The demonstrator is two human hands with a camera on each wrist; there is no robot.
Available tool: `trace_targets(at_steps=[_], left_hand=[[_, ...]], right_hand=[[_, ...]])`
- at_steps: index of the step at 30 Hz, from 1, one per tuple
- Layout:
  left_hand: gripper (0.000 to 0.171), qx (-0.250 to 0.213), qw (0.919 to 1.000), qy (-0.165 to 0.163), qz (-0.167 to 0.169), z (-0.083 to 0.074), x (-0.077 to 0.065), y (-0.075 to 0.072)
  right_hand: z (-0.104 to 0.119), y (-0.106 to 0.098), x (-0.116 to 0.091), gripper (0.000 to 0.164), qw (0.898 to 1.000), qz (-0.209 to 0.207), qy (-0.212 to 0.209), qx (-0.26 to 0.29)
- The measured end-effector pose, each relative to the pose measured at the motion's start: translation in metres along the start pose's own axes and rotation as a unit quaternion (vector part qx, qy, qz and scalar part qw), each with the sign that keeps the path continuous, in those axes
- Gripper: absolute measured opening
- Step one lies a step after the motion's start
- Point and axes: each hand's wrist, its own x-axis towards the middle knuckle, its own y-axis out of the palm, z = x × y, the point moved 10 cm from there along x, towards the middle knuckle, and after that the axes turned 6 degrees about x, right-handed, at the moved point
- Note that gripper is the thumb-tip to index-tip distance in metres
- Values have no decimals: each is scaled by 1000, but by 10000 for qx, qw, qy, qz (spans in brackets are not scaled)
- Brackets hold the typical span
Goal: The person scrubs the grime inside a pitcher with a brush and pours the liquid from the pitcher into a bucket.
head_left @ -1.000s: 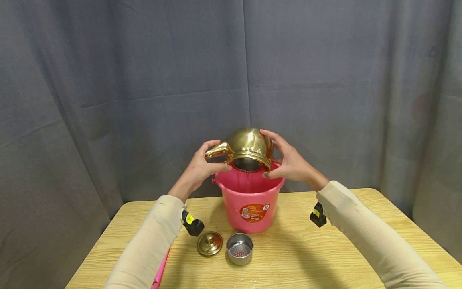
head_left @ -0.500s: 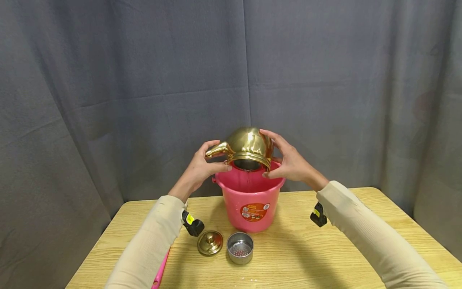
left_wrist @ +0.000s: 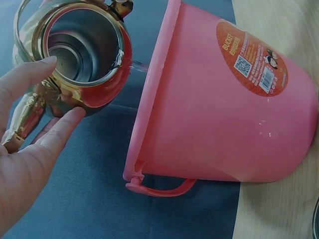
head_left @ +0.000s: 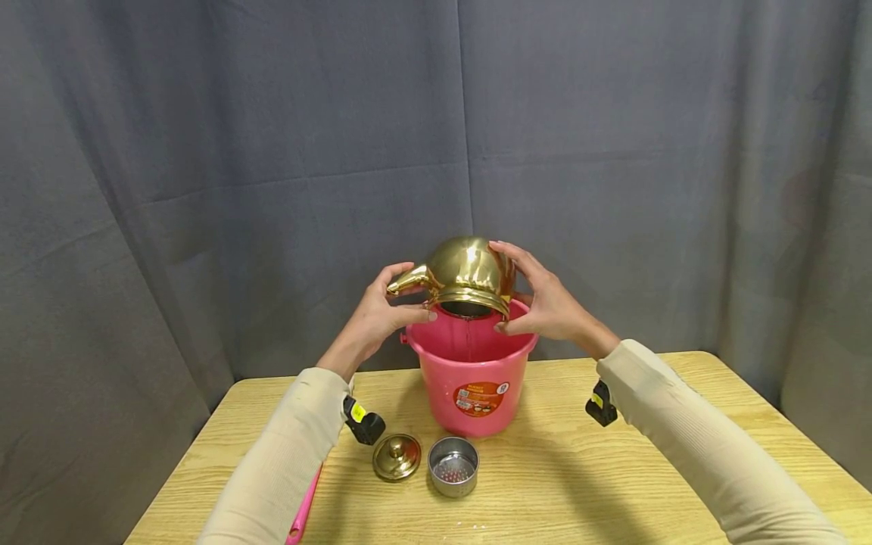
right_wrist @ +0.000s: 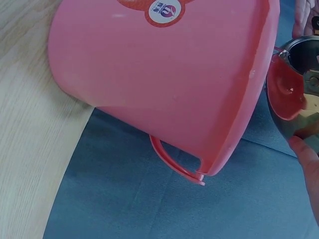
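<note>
A shiny gold teapot [head_left: 470,269] is tipped mouth-down over the pink bucket [head_left: 443,386], and a thin stream of water [head_left: 468,344] falls from its rim into the bucket. My left hand [head_left: 375,310] holds the spout side, with the spout between thumb and fingers. On the opposite side, my right hand [head_left: 548,303] grips the pot, thumb near the rim and fingers over the body. In the left wrist view, the teapot's open mouth [left_wrist: 82,50] shows a steel inside. The right wrist view catches only part of the teapot [right_wrist: 294,112].
A gold lid [head_left: 397,457] and a steel strainer basket [head_left: 453,467] lie in front of the bucket on the wooden table [head_left: 545,484]. A pink strip-like handle [head_left: 303,511] is partly hidden by the left sleeve. A grey curtain [head_left: 341,151] hangs behind.
The teapot has tipped slightly further, so less of its mouth shows from the head view. Water keeps running. Both hands keep their hold.
</note>
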Motion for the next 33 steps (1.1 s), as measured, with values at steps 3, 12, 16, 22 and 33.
trace_targets(at_steps=[3,12,16,22,33], left_hand=[[88,-18,10000,10,8,0,0,0],[88,-60,10000,34,-22,-1,2,0],[88,-12,10000,31,-47,1,2,-1],[89,114,9998,-107,-120,7,0,-2],[88,57,9998,-100,-184,16,-1,-1]], right_hand=[[-12,-2,2,111,10000,-32,-23,-83],[-22,-6,4,113,9997,-83,-139,-191],[-20,-5,3,112,9994,-109,-138,-285],[1,0,-1,104,9993,-89,-161,-331],[9,5,-5,101,9981,-79,-280,-550]])
